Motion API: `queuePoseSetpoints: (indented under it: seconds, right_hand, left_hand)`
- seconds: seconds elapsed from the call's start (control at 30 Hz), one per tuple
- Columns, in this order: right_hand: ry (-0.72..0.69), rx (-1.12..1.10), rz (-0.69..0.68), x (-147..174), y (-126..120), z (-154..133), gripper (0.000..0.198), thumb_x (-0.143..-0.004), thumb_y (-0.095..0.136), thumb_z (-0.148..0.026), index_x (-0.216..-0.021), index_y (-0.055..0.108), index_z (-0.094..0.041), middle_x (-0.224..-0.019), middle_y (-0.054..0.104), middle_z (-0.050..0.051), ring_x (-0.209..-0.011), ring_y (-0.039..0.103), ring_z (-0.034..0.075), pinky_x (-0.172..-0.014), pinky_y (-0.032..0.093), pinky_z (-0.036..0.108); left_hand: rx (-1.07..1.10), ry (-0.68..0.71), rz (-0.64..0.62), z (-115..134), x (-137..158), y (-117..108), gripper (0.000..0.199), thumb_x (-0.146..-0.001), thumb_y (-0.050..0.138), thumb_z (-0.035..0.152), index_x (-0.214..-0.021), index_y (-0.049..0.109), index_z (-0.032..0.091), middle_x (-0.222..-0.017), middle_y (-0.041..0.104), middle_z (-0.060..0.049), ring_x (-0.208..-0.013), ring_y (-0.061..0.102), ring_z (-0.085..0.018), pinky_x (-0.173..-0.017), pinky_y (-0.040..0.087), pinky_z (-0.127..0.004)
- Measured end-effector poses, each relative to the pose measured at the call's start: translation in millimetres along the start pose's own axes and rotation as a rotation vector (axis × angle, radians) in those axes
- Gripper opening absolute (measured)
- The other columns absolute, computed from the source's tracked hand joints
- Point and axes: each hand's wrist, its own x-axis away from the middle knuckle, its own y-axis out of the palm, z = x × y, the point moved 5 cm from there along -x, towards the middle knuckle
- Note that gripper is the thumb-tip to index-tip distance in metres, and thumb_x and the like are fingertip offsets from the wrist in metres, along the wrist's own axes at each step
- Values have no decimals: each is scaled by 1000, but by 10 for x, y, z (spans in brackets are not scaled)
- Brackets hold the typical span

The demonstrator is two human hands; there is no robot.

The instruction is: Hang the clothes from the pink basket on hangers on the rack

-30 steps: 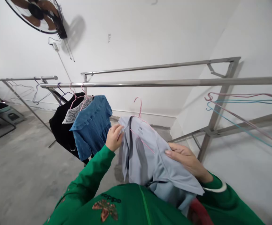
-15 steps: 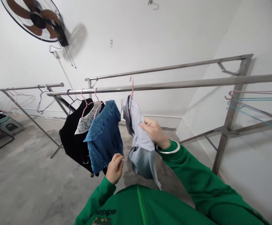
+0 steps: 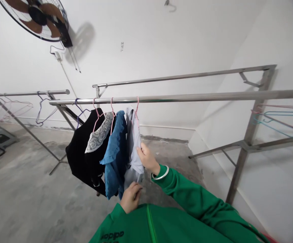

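A light grey shirt (image 3: 135,153) hangs from a pink hanger (image 3: 137,109) hooked over the front metal rail (image 3: 186,98). My right hand (image 3: 147,158) pinches the shirt's right edge between thumb and fingers. Lower down, my left hand (image 3: 131,197) is closed at the shirt's bottom; the fabric within its curled fingers is mostly hidden. Just left of the shirt hangs a blue ruffled blouse (image 3: 114,152) on a pink hanger. Beyond it are a black garment with a white lace collar (image 3: 100,133) and a plain black top (image 3: 79,148) on a purple hanger (image 3: 78,111).
A second rail (image 3: 186,76) runs behind, nearer the wall. Bare pink and blue hangers (image 3: 283,113) hang at the right by the rack's leg (image 3: 247,135). Another rack (image 3: 27,92) on the left carries bare hangers. A fan (image 3: 37,15) is mounted on the wall.
The grey shirt has moved left, close to the blue blouse, and its hanger hook now sits on the rail. My right hand moved left with it; my left hand shifted to the shirt's bottom.
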Motion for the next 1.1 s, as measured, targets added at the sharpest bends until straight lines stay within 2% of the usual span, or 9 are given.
queuePoseSetpoints:
  seconds: [0.27, 0.43, 0.6, 0.77, 0.87, 0.93, 1.0, 1.03, 1.1]
  right_hand:
    - [40, -83, 31, 42, 82, 180, 27, -90, 37, -42, -72, 32, -23, -60, 32, -5, -58, 35, 12, -57, 31, 27]
    - [47, -107, -2, 45, 81, 250, 25, -91, 36, -43, -75, 36, -24, -60, 34, -5, -57, 36, 13, -57, 32, 28]
    - [32, -99, 30, 18, 58, 273, 28, -91, 36, -45, -73, 36, -23, -61, 36, -3, -59, 39, 14, -59, 33, 30]
    - [26, -88, 19, 51, 70, 218, 25, -91, 41, -43, -77, 40, -22, -62, 40, -3, -58, 40, 14, -59, 36, 30]
    - [-68, -112, 45, 256, -8, 169, 21, -92, 44, -37, -103, 49, -20, -86, 57, 4, -77, 54, 16, -72, 46, 32]
    - [-148, -104, 147, 521, -138, 197, 28, -93, 45, -32, -118, 47, -20, -102, 57, 8, -89, 57, 17, -82, 48, 34]
    - [-174, -55, 225, 859, -279, 320, 27, -93, 45, -28, -119, 48, -19, -102, 56, 8, -91, 57, 17, -84, 49, 35]
    - [-148, -22, 197, 1033, -328, 418, 25, -93, 45, -27, -117, 50, -19, -99, 57, 8, -89, 58, 17, -82, 50, 34]
    - [4, 58, -7, 1386, -381, 664, 22, -94, 44, -28, -110, 54, -17, -91, 60, 6, -82, 60, 16, -77, 51, 31]
  left_hand:
    - [56, 11, -79, -90, -76, 239, 27, -86, 40, 14, -98, 63, 20, -93, 65, -10, -86, 66, -18, -75, 55, -26]
    - [36, -4, -94, -129, -135, 398, 28, -84, 41, 14, -100, 64, 18, -94, 65, -11, -87, 67, -20, -75, 56, -29]
    - [1, -55, -26, -156, -94, 366, 27, -85, 41, 15, -100, 64, 19, -94, 66, -10, -86, 66, -18, -75, 55, -27]
    - [-7, -64, -73, -92, 57, 348, 25, -87, 41, 16, -98, 63, 19, -92, 66, -10, -86, 65, -18, -76, 55, -27]
    - [30, -65, -128, -72, 200, 436, 24, -88, 40, 17, -97, 63, 17, -92, 65, -11, -85, 65, -18, -75, 54, -28]
    - [64, -59, -204, -71, 320, 577, 24, -88, 40, 16, -96, 63, 16, -90, 65, -11, -84, 64, -18, -74, 53, -26]
    - [81, -53, -305, -66, 428, 768, 23, -88, 41, 15, -94, 63, 16, -88, 66, -9, -82, 64, -17, -73, 52, -24]
    - [80, -47, -362, -52, 465, 870, 22, -88, 43, 15, -93, 64, 17, -87, 66, -8, -81, 64, -16, -72, 52, -23]
    - [66, -13, -478, 22, 488, 1048, 19, -88, 46, 18, -90, 65, 18, -85, 66, -7, -78, 64, -15, -69, 51, -22]
